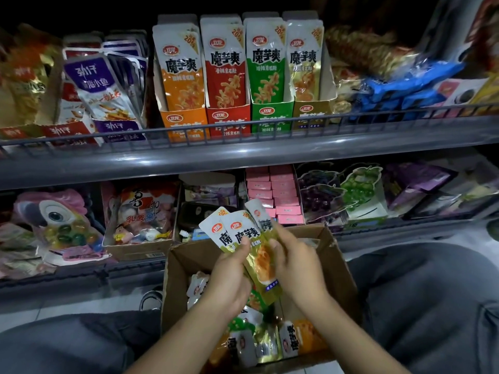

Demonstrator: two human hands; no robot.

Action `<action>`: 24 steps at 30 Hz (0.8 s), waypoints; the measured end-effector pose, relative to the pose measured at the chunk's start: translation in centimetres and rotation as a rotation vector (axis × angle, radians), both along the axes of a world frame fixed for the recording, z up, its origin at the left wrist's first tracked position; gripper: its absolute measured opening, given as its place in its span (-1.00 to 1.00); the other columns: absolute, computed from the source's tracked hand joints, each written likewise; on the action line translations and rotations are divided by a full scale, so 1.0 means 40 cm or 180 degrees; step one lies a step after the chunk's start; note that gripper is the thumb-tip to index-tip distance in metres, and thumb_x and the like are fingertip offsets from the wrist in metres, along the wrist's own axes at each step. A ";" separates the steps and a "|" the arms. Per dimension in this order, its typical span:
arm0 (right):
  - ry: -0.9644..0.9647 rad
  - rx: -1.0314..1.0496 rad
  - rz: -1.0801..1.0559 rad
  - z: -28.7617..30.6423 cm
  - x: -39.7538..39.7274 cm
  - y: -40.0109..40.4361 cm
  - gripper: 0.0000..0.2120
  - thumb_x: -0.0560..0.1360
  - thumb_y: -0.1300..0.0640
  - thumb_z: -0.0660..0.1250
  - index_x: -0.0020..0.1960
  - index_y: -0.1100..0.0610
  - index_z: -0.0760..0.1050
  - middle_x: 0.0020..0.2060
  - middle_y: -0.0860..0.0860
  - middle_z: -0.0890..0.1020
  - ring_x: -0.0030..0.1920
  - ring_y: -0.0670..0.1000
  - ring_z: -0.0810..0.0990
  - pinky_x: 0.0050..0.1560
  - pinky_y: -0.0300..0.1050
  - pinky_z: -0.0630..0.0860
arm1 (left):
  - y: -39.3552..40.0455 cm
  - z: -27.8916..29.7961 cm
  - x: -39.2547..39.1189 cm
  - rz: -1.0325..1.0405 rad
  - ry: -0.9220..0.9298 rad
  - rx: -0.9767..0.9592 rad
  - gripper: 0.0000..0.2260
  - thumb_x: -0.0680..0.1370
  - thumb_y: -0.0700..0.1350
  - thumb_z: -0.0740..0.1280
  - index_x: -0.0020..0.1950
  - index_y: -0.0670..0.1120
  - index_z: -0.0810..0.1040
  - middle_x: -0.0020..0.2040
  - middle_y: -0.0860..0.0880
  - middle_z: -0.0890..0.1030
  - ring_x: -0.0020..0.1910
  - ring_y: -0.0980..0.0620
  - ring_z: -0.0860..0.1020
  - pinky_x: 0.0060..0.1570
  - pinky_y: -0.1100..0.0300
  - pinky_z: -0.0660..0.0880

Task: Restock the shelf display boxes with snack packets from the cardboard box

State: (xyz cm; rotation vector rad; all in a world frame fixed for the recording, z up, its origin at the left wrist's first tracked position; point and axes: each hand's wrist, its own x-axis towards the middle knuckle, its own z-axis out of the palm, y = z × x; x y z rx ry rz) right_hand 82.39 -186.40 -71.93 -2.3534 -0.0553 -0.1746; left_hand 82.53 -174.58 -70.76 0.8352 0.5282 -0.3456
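Both hands gripping fanned gold snack packets (253, 244) (left (229, 282), right (297, 268)), above cardboard box (343, 268)

Four display boxes stand in a row on the upper shelf: one orange (186, 122), one red (228, 118), one green (272, 114), one yellow (310, 110), each showing one front packet. Two hands, left (229, 276) and right (297, 265), hold three fanned yellow packets (251, 238). One cardboard box (340, 265) sits below. Two shelves (243, 155) show. Packets inside the box overlap too much to count
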 end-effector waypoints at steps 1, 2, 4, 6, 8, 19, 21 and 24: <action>0.0095 0.0073 0.0112 -0.008 0.002 0.006 -0.58 0.61 0.11 0.16 0.46 -0.08 0.26 0.05 0.04 0.67 -0.01 0.05 0.63 -0.02 -0.04 0.56 | 0.001 0.002 0.000 0.0032 0.0011 -0.0001 -0.74 0.62 -0.16 0.18 0.23 -0.25 0.50 0.08 -0.23 0.65 0.01 -0.11 0.64 -0.11 0.03 0.59; 0.0182 0.0204 0.0215 -0.015 0.005 0.007 -0.58 0.62 0.08 0.13 0.47 -0.08 0.25 0.19 0.03 0.61 0.14 0.06 0.58 0.10 0.02 0.54 | 0.004 0.004 0.000 0.0038 -0.0001 0.0013 -0.74 0.62 -0.16 0.18 0.24 -0.24 0.50 0.08 -0.22 0.65 0.01 -0.11 0.64 -0.11 0.04 0.58; 0.0387 0.0546 0.0379 -0.014 0.008 0.009 -0.59 0.63 0.00 0.07 0.48 -0.08 0.21 0.35 -0.02 0.47 0.35 0.01 0.43 0.31 0.07 0.41 | 0.011 0.011 0.001 -0.0019 -0.0102 0.0124 -0.72 0.61 -0.12 0.19 0.26 -0.22 0.49 0.10 -0.22 0.65 0.06 -0.12 0.63 -0.04 0.04 0.56; 0.0583 0.0839 0.0505 -0.004 0.005 0.010 -0.54 0.60 -0.12 0.00 0.48 -0.08 0.19 0.43 -0.10 0.36 0.45 -0.10 0.27 0.47 0.06 0.19 | 0.014 0.014 0.001 -0.0116 -0.0221 0.0263 -0.69 0.61 -0.09 0.19 0.28 -0.20 0.48 0.13 -0.22 0.63 0.12 -0.14 0.60 0.04 0.03 0.55; 0.0759 0.0973 0.0613 0.011 0.004 0.012 -0.54 0.57 -0.15 -0.03 0.46 -0.16 0.18 0.45 -0.20 0.27 0.46 -0.18 0.17 0.50 -0.07 0.01 | 0.018 0.015 0.003 -0.0187 -0.0354 0.0355 -0.65 0.59 -0.05 0.20 0.31 -0.19 0.47 0.14 -0.22 0.63 0.14 -0.14 0.60 0.09 0.01 0.53; 0.1340 0.1757 0.0535 0.036 0.022 -0.024 -0.69 0.57 0.10 0.25 0.21 -0.24 0.52 0.30 -0.24 0.40 0.35 -0.15 0.33 0.40 -0.06 0.26 | 0.034 0.007 0.006 -0.0283 -0.0376 0.0766 -0.61 0.55 0.06 0.25 0.28 -0.13 0.49 0.09 -0.14 0.66 0.08 -0.10 0.63 0.15 -0.06 0.52; 0.1355 0.1830 0.0547 0.037 0.025 -0.035 -0.66 0.58 0.17 0.22 0.21 -0.21 0.54 0.30 -0.19 0.41 0.32 -0.18 0.35 0.33 -0.20 0.28 | 0.038 0.011 0.012 -0.0162 -0.0282 0.0963 -0.52 0.49 0.16 0.33 0.30 -0.10 0.47 0.18 -0.11 0.63 0.16 -0.09 0.59 0.24 -0.11 0.45; 0.1245 0.2041 0.0671 0.027 0.015 -0.026 -0.52 0.52 0.20 0.34 0.30 -0.28 0.43 0.27 -0.13 0.43 0.29 -0.10 0.43 0.25 -0.09 0.47 | 0.044 0.016 0.019 -0.0073 -0.0213 0.0895 -0.57 0.49 0.12 0.33 0.24 -0.13 0.51 0.10 -0.15 0.66 0.07 -0.13 0.63 0.15 -0.13 0.51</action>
